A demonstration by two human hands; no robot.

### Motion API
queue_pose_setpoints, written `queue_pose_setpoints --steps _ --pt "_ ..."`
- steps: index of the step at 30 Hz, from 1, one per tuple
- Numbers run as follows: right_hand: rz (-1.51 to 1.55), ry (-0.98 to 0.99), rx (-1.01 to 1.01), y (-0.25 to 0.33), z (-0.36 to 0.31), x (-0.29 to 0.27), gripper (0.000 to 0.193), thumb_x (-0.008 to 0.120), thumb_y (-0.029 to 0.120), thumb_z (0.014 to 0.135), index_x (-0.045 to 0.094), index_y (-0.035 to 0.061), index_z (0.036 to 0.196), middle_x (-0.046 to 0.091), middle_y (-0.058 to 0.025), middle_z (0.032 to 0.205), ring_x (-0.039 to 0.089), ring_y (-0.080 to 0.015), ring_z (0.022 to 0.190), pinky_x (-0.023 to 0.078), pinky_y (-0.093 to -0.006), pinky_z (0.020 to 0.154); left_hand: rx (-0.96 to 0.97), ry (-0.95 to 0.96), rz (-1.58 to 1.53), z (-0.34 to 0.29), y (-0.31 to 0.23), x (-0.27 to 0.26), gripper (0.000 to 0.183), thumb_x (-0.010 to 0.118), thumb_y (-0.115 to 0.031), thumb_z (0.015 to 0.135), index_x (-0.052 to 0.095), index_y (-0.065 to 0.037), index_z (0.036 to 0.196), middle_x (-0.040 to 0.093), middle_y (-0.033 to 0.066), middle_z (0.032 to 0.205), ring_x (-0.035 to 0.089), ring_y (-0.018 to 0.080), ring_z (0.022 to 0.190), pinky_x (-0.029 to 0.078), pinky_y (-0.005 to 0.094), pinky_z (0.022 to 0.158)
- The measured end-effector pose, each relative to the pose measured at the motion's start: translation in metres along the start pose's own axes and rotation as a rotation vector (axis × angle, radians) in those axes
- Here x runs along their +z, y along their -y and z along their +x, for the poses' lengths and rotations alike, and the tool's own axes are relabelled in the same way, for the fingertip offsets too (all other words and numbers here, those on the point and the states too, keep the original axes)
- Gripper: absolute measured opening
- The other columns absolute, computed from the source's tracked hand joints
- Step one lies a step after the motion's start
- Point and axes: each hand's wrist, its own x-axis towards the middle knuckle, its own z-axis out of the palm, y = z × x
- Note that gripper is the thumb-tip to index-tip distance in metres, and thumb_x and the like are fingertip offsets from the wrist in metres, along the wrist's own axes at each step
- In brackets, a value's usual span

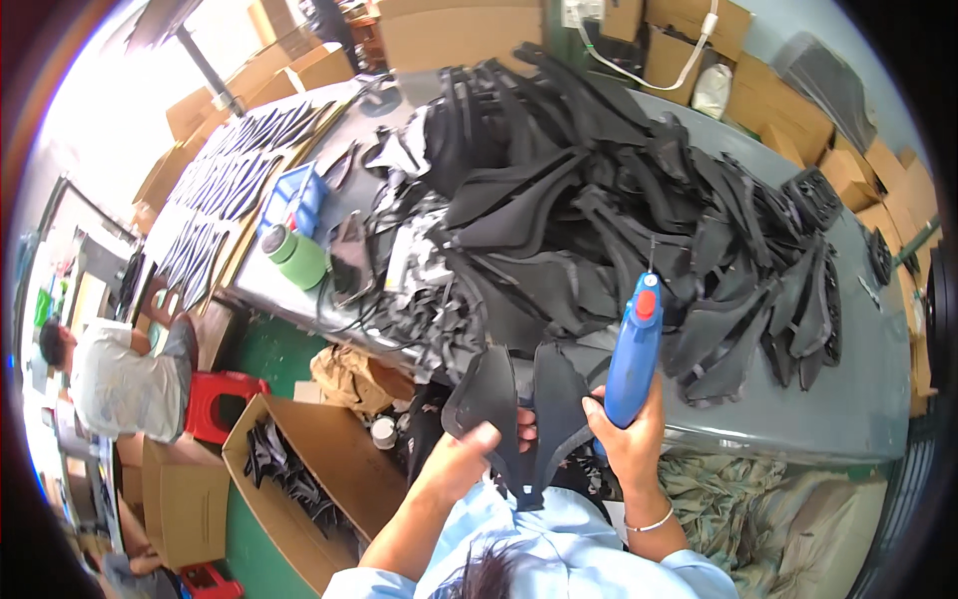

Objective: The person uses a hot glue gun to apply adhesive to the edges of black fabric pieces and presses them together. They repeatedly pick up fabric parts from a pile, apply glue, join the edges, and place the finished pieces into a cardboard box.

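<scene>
My left hand (464,459) grips a black V-shaped padded piece (487,391) in front of my body, its thumb on the face of one wing and fingers in the gap between the two wings. In my right hand (636,439) is a blue hand-held tool (633,361) with a red button and a thin metal tip pointing away from me; its exact kind I cannot tell. The right thumb lies close to the piece's other wing. Just beyond, a large heap of similar black pieces (529,200) covers much of the grey table (848,374).
Black scraps (424,324) lie left of the heap, near a green bottle (292,257) and a blue bin (295,198). An open cardboard box (329,454) stands at my left. Farther left, a person (135,374) sits on a red stool (222,404). Crumpled cloth (733,509) lies at right.
</scene>
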Motion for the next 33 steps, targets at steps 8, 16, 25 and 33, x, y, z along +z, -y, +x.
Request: queue_pose_setpoints --steps 8,16,25,33 --pt "-0.362 0.427 -0.37 0.014 -0.036 0.019 0.054 0.08 0.029 0.067 0.05 -0.0042 0.098 0.061 -0.0168 0.068 0.062 -0.0337 0.059 0.05 -0.0406 0.056 0.455 -0.275 -0.101 -0.028 -0.007 -0.004 0.084 0.031 -0.074 0.084 0.045 -0.003 0.126 0.053 0.0108 0.118 0.054 0.022 0.099 0.042 0.0385 0.09" --pt "-0.314 0.746 -0.418 0.02 -0.069 0.038 0.048 0.076 0.026 0.067 0.051 -0.0046 0.094 0.06 -0.0137 0.059 0.061 -0.0304 0.052 0.049 -0.0386 0.053 0.786 -0.511 -0.089 -0.032 0.016 0.0 0.102 0.022 -0.086 0.072 0.038 -0.004 0.13 0.051 0.0099 0.12 0.051 0.0184 0.106 0.039 0.0337 0.095" --pt "-0.23 0.808 -0.375 0.034 -0.069 0.039 0.05 0.079 0.025 0.064 0.05 -0.0043 0.092 0.06 -0.0161 0.066 0.062 -0.0312 0.056 0.05 -0.0386 0.054 0.695 -0.467 0.011 -0.043 0.023 -0.002 0.113 0.03 -0.091 0.063 0.036 0.0 0.129 0.049 0.0099 0.118 0.048 0.0193 0.11 0.037 0.0327 0.097" --pt "-0.234 0.774 -0.491 0.047 -0.059 0.04 0.051 0.08 0.024 0.063 0.051 -0.0042 0.093 0.061 -0.0155 0.069 0.062 -0.0298 0.058 0.05 -0.0374 0.056 0.704 -0.421 0.117 -0.045 0.045 -0.038 0.108 0.04 -0.087 0.066 0.034 -0.001 0.131 0.049 0.0087 0.119 0.048 0.0193 0.11 0.039 0.0331 0.094"
